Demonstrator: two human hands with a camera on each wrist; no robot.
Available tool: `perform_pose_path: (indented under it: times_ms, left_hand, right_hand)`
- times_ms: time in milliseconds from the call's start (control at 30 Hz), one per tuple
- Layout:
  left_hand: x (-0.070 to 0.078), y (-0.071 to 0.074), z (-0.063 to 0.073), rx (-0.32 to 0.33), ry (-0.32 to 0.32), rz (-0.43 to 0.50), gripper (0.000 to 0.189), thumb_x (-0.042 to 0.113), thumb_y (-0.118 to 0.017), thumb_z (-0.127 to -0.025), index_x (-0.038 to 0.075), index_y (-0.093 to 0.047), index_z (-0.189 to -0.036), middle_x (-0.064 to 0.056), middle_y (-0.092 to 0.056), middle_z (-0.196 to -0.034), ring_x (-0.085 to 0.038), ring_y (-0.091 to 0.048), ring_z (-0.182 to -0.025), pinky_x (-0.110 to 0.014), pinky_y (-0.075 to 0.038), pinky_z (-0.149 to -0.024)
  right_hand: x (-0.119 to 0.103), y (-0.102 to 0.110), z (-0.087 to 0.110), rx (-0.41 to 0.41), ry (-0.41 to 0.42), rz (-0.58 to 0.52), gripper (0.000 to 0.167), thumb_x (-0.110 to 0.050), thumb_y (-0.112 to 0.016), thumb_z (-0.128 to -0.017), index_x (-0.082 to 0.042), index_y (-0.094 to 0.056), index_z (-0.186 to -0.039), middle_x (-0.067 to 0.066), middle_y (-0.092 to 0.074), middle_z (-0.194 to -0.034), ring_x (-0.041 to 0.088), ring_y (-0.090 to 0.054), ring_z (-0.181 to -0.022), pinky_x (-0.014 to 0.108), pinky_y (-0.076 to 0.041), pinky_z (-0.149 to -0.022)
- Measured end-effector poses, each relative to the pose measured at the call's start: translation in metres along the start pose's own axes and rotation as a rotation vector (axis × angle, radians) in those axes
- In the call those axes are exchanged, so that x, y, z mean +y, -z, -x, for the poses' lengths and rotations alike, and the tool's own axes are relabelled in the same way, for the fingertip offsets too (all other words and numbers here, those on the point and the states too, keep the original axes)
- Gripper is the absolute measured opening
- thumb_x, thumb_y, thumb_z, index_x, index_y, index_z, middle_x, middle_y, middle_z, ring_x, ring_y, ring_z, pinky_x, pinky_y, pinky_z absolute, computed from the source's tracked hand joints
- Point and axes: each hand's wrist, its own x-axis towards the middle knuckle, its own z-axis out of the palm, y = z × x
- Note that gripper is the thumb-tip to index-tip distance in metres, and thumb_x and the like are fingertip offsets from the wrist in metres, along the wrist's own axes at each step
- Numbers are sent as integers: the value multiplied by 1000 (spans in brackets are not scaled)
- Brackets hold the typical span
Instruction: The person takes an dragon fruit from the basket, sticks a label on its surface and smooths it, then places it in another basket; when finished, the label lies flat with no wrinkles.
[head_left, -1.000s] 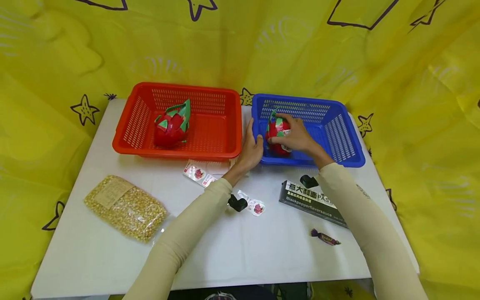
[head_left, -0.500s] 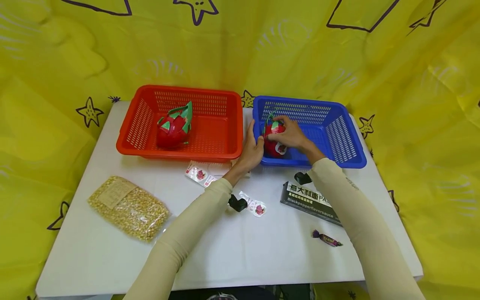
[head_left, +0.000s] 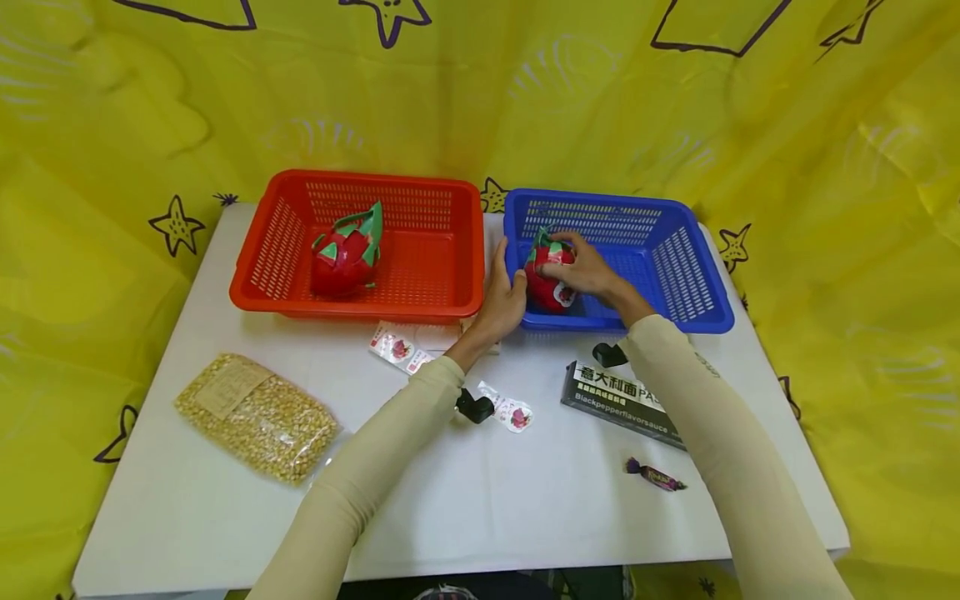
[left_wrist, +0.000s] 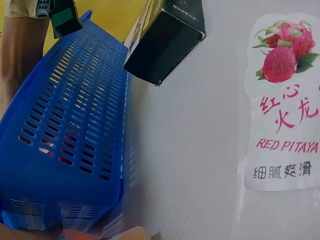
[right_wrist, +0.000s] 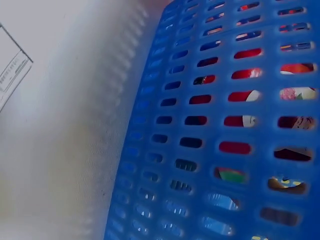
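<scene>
My right hand reaches into the blue basket and holds a red dragon fruit with green leaf tips, thumb and fingers around its upper part. A round white sticker shows on the fruit's front. Through the basket's slots, red skin and parts of a label appear in the right wrist view. My left hand rests at the basket's left end, its fingers extended along the outer wall and the thumb up at the rim. Another dragon fruit lies in the left part of the red basket.
Strips of dragon fruit stickers lie in front of the baskets. A bag of corn kernels is at the left, a black pasta box at the right, partly under my right forearm. A wrapped candy lies nearer the front edge.
My right hand has shifted slightly left with the dragon fruit, which has turned so its round sticker shows more. The left hand keeps its place at the basket.
</scene>
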Motion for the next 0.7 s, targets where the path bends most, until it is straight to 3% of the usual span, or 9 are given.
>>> perform_pose_path:
  times_ms: [367, 600, 700]
  left_hand:
    - [-2, -1, 0, -9, 1, -8, 68, 20, -35, -115, 25, 2, -171, 0, 1, -180, -23, -4, -166, -45, -5, -133]
    - [-6, -2, -2, -14, -6, -13, 68, 21, -35, -115, 26, 4, -171, -2, 3, -180, -22, -2, -166, -45, -5, -133]
    - [-5, 0, -2, -19, -7, -6, 68, 20, -35, -115, 25, 4, -171, 0, 2, -180, -22, -3, -166, -45, -6, -133]
  right_hand:
    - [-18, 9, -2, -97, -91, 83, 79, -34, -63, -103, -10, -19, -164, 29, -41, -150, 43, -55, -127, 56, -56, -104]
    - [-28, 12, -3, -129, -122, 163, 79, -36, -60, -102, -9, -18, -163, 29, -45, -143, 40, -60, -112, 43, -64, -80]
    - [-34, 14, -4, -162, -139, 201, 79, -35, -60, -103, -7, -16, -162, 29, -44, -143, 41, -59, -114, 42, -64, -81]
